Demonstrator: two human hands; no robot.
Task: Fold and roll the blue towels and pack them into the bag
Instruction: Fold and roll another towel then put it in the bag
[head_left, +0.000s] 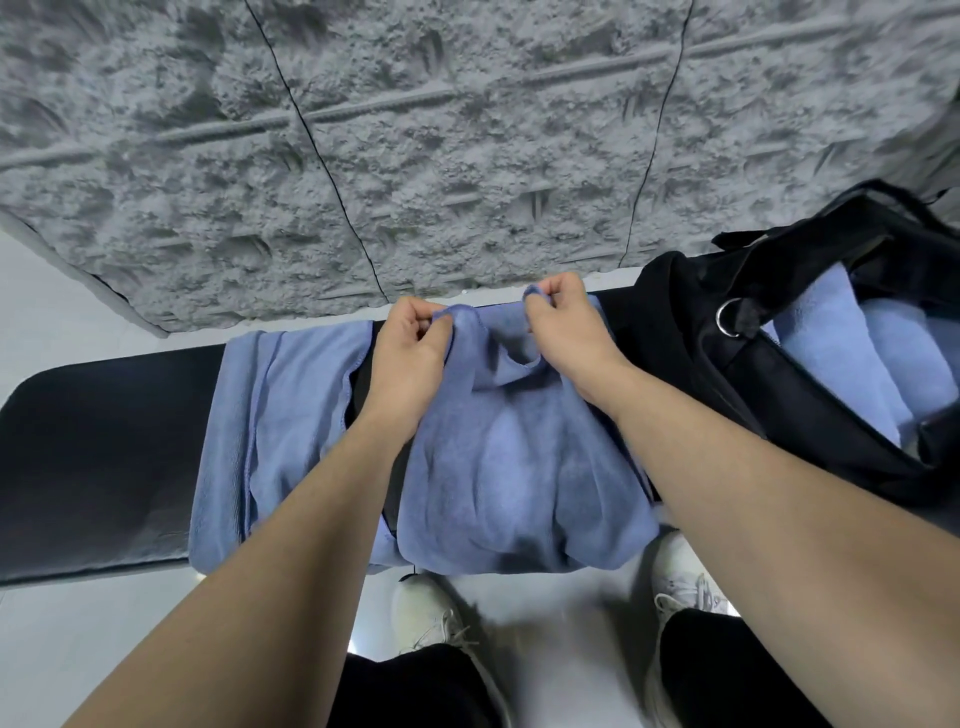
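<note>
Fingers (434, 325) of both hands pinch the blue towel's (519, 467) far edge, apparently lifted off the bench (104, 441).

Evenly, softly lit, moderately bright, with no hard shadows. Faint dark smudges on the pale floor (561, 639) beside the shoes (431, 613). Small bright reflection on the floor near the left shoe, glint on the bag's metal ring (727, 317). Strong wide-angle bending: wall (467, 130) seams fanning outward, bench (104, 441) edge curving. Sharp in the centre around the towel (519, 467); smeared, soft detail toward the lower edge and corners. Black bag (701, 312) losing detail in its darkness.
</note>
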